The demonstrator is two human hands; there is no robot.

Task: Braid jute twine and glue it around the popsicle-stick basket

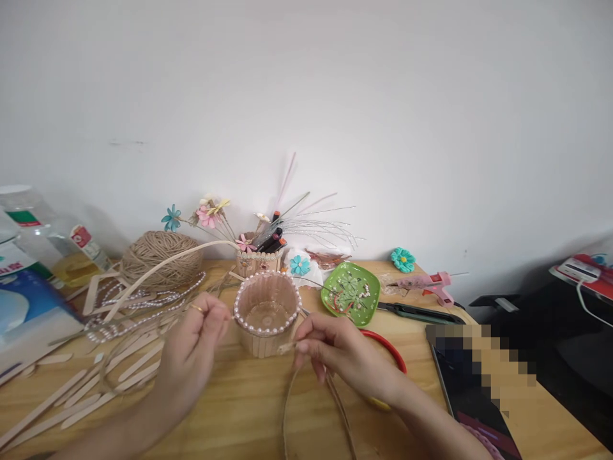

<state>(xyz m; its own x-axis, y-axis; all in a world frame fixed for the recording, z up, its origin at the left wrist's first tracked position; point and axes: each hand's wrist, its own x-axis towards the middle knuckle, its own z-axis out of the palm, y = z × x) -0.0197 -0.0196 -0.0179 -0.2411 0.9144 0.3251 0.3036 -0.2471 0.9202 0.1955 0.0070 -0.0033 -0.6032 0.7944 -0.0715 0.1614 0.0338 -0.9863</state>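
Observation:
A round cup (258, 346) stands upright on the table between my hands, its sides covered with wooden craft sticks. A string of pearl beads (265, 331) runs around its rim. Just left of the cup, my left hand (196, 335) is closed in a pinch, a ring on one finger; what lies between the fingertips is too small to make out. My right hand (335, 351), in front of the cup on the right, pinches a length of twine (286, 409). A pale end sticks out past the fingertips, and the twine hangs in a loop toward the front edge.
Loose craft sticks (81, 409), pearl strands (143, 297) and a twine ball (163, 259) lie left. Behind the cup stands a stick-covered holder (256, 263) with pens and flowers. Rightward are a green dish (352, 287), red-handled scissors (390, 348), a pink glue gun (428, 284) and a tablet (464, 383).

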